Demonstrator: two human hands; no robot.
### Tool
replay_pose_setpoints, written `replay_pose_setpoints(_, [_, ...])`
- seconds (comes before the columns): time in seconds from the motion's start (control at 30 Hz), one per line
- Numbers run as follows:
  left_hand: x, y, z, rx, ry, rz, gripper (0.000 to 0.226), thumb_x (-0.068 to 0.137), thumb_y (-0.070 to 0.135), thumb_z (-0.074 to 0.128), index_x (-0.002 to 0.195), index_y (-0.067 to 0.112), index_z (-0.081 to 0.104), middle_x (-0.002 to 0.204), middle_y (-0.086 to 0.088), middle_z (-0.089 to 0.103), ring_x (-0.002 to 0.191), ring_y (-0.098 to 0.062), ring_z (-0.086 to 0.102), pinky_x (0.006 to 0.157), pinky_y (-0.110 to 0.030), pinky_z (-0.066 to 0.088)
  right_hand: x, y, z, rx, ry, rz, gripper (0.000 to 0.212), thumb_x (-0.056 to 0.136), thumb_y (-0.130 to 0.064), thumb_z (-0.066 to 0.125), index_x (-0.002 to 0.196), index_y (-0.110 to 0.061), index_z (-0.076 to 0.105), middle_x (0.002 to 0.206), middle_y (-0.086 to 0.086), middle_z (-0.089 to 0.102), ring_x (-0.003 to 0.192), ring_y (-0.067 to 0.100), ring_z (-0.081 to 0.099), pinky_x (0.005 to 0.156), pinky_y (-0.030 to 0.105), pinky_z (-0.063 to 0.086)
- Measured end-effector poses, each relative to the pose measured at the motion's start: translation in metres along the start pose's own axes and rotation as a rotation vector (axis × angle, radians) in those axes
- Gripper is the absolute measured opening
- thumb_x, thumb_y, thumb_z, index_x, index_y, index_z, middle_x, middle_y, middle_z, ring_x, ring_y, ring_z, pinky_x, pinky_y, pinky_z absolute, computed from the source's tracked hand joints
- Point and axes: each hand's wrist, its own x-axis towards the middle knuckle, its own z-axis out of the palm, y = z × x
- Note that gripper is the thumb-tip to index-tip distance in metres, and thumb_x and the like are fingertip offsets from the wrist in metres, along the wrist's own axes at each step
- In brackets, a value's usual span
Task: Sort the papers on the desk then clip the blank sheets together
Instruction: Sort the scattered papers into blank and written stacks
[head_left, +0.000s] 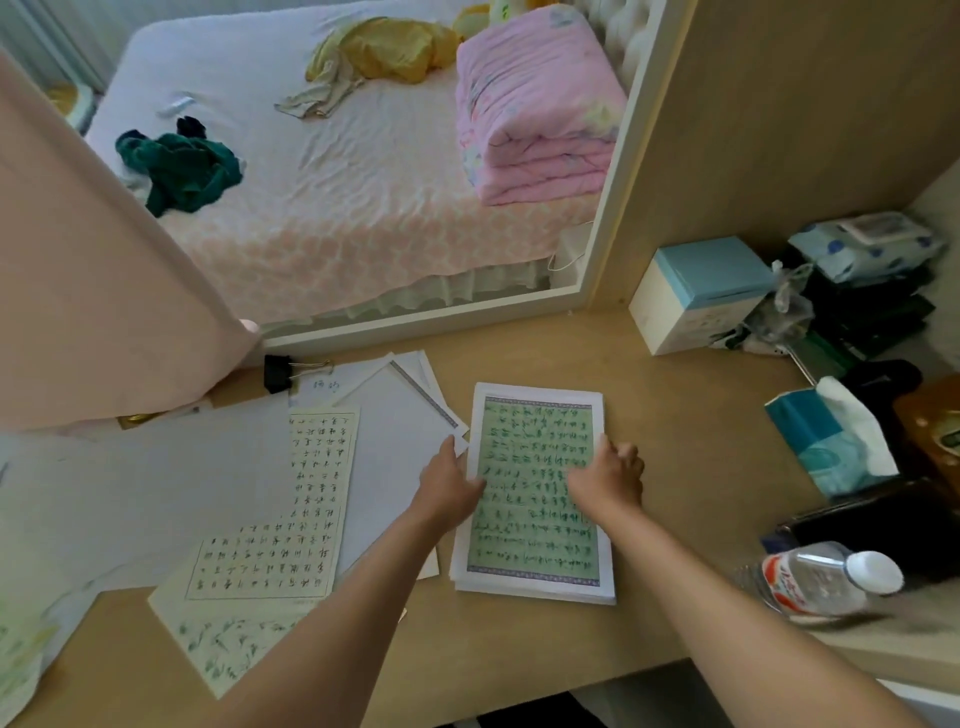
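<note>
A big mirror (415, 319) stands at the back. In it is a bed (337, 171) with a folded pink blanket (540, 114), a yellow cloth (395, 49) and a dark green cloth (182, 166). On the right are a blue and white box (696, 296), a blue tissue pack (831, 441) and a water bottle (826, 579) lying on its side. A dotted pack (867, 244), maybe wet wipes, lies on top of dark things (872, 317).
</note>
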Motion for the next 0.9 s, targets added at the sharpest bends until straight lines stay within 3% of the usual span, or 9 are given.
replay_pose_setpoints(0.07, [-0.003,-0.005,-0.022,0.031,0.058,0.025,0.072,0.092,0.030,0.063,0.152,0.018,0.026,0.151,-0.007,0.040,0.137,-0.029,0.041,0.109,-0.048,0.041,-0.011,-0.025,0.007,0.011,-0.035,-0.150,0.059,0.090,-0.022,0.048,0.147,-0.017,0.034,0.144,0.009,0.029,0.126,0.029,0.038,0.100,0.042,0.045])
replay_pose_setpoints(0.2, [-0.015,-0.041,-0.072,0.160,0.123,0.053,0.055,0.094,0.024,0.057,0.145,0.017,0.039,0.141,-0.006,0.050,0.130,-0.023,0.047,0.107,-0.041,0.042,-0.041,-0.084,0.043,0.176,-0.344,-0.343,0.048,0.094,-0.023,0.043,0.142,-0.023,0.047,0.139,0.004,0.046,0.105,0.017,0.054,0.077,0.029,0.049])
replay_pose_setpoints(0.37, [-0.033,-0.113,-0.142,0.392,0.202,-0.020,0.056,0.094,0.025,0.055,0.146,0.017,0.037,0.147,-0.006,0.043,0.136,-0.026,0.037,0.107,-0.043,0.039,-0.082,-0.142,0.103,0.229,-0.553,-0.336,0.041,0.096,-0.019,0.046,0.136,-0.020,0.053,0.131,0.004,0.056,0.097,0.018,0.059,0.071,0.026,0.048])
replay_pose_setpoints(0.5, [-0.048,-0.181,-0.198,0.758,0.210,-0.062,0.065,0.095,0.039,0.053,0.149,0.015,0.027,0.158,-0.007,0.023,0.142,-0.027,0.026,0.109,-0.041,0.036,-0.106,-0.178,0.144,0.287,-0.526,-0.221,0.046,0.096,-0.017,0.048,0.142,-0.017,0.046,0.123,0.001,0.055,0.090,0.014,0.058,0.074,0.028,0.051])
replay_pose_setpoints(0.63, [-0.043,-0.238,-0.245,0.807,0.147,-0.077,0.093,0.090,0.057,0.055,0.156,0.016,0.005,0.163,-0.013,-0.007,0.151,-0.031,0.001,0.119,-0.044,0.020,-0.124,-0.215,0.180,0.421,-0.305,0.007,0.062,0.092,-0.014,0.053,0.149,-0.019,0.030,0.136,0.009,0.049,0.102,0.024,0.058,0.066,0.028,0.047])
replay_pose_setpoints(0.7, [-0.034,-0.258,-0.260,0.792,0.090,-0.046,0.098,0.090,0.059,0.053,0.156,0.017,-0.004,0.162,-0.014,-0.014,0.151,-0.031,-0.006,0.122,-0.045,0.011,-0.131,-0.232,0.195,0.448,-0.190,0.133,0.065,0.089,-0.012,0.055,0.148,-0.020,0.028,0.138,0.012,0.046,0.112,0.030,0.055,0.077,0.038,0.054])
replay_pose_setpoints(0.73, [-0.031,-0.265,-0.264,0.767,0.070,-0.022,0.097,0.090,0.058,0.053,0.156,0.018,-0.006,0.163,-0.013,-0.013,0.151,-0.030,-0.006,0.123,-0.045,0.008,-0.134,-0.238,0.202,0.457,-0.170,0.171,0.066,0.089,-0.011,0.056,0.148,-0.019,0.029,0.140,0.012,0.044,0.115,0.031,0.053,0.081,0.039,0.054])
replay_pose_setpoints(0.8, [-0.029,-0.277,-0.267,0.719,0.083,0.036,0.090,0.093,0.052,0.054,0.157,0.018,0.001,0.164,-0.012,-0.001,0.151,-0.030,0.002,0.122,-0.044,0.010,-0.138,-0.247,0.212,0.507,-0.203,0.212,0.059,0.090,-0.009,0.056,0.143,-0.017,0.034,0.137,0.011,0.046,0.102,0.026,0.056,0.069,0.032,0.048])
replay_pose_setpoints(0.9, [-0.029,-0.290,-0.266,0.746,0.218,0.173,0.072,0.092,0.041,0.058,0.152,0.018,0.026,0.149,-0.007,0.036,0.137,-0.028,0.035,0.114,-0.040,0.030,-0.144,-0.254,0.223,0.527,-0.274,0.177,0.020,0.088,-0.008,0.058,0.107,-0.014,0.055,0.107,0.008,0.065,0.072,0.017,0.056,0.058,0.025,0.042])
